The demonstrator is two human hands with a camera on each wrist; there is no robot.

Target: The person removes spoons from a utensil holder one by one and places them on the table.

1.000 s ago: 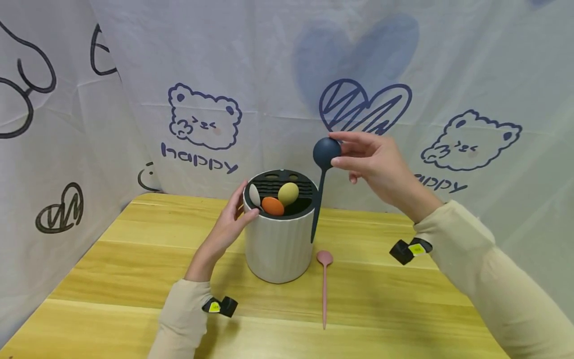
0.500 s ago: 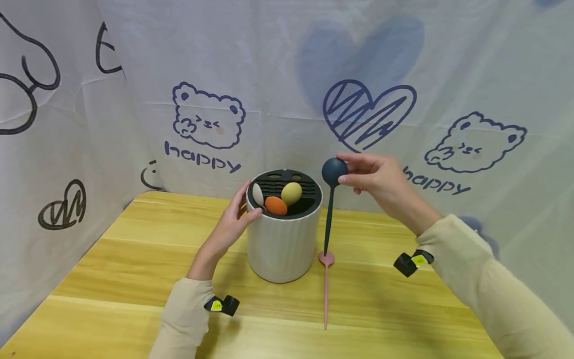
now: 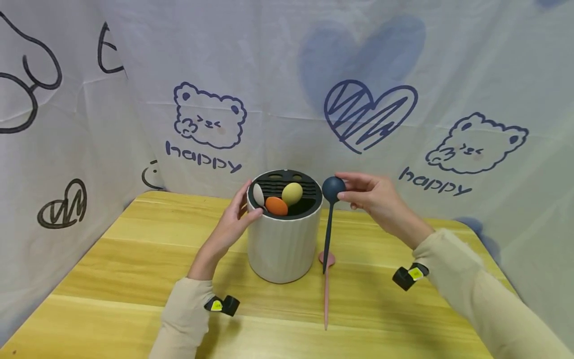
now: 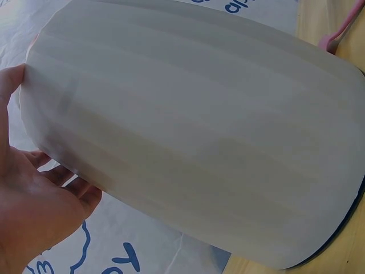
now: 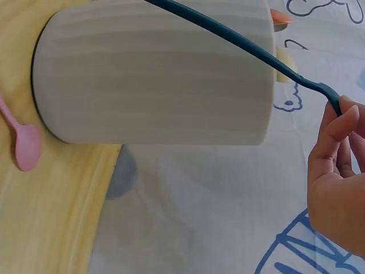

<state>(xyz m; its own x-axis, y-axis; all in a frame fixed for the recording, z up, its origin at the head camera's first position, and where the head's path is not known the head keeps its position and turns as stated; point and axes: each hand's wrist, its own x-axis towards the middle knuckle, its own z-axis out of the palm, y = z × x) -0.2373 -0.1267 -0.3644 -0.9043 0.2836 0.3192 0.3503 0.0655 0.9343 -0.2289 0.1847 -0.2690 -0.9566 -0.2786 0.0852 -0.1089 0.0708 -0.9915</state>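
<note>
A dark blue ladle [image 3: 334, 190] hangs bowl up, handle down, to the right of a white ribbed utensil holder [image 3: 282, 249]. My right hand [image 3: 380, 202] pinches the ladle by its bowl between thumb and fingers; in the right wrist view, its handle [image 5: 228, 35] crosses in front of the holder. My left hand [image 3: 226, 227] grips the holder's left side, thumb at the rim and fingers curled round the wall. Lying on the table, a pink spoon [image 3: 326, 299] has its head partly covered by the ladle's handle in the head view.
Inside the holder's black slotted top stand a yellow utensil [image 3: 292, 193], an orange one [image 3: 276, 205] and a pale one [image 3: 258, 194]. The holder is on a wooden table [image 3: 134, 259]. A white printed cloth [image 3: 278, 65] hangs behind the table.
My right hand has lowered the ladle beside the holder, shifting slightly right first, so its handle tip now overlaps the pink spoon's head. The left hand keeps its hold on the holder.
</note>
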